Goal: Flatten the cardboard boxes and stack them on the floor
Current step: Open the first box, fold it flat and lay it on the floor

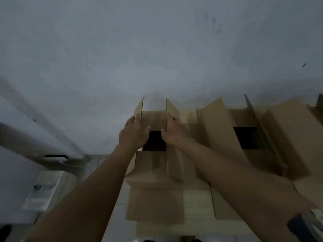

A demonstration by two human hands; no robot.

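An open brown cardboard box [153,165] stands against the wall in front of me, its top flaps raised and its inside dark. My left hand [133,134] grips the left upright flap, fingers over its outer face and thumb on the inner side. My right hand [173,131] grips the right upright flap the same way. A second open cardboard box [218,137] stands right beside it, its flaps spread. The frame is blurred.
A grey wall [157,49] fills the upper frame directly behind the boxes. A white appliance or furniture piece [43,189] with a cable sits low on the left. More cardboard [312,110] shows at the far right edge. Pale floor [195,203] lies below.
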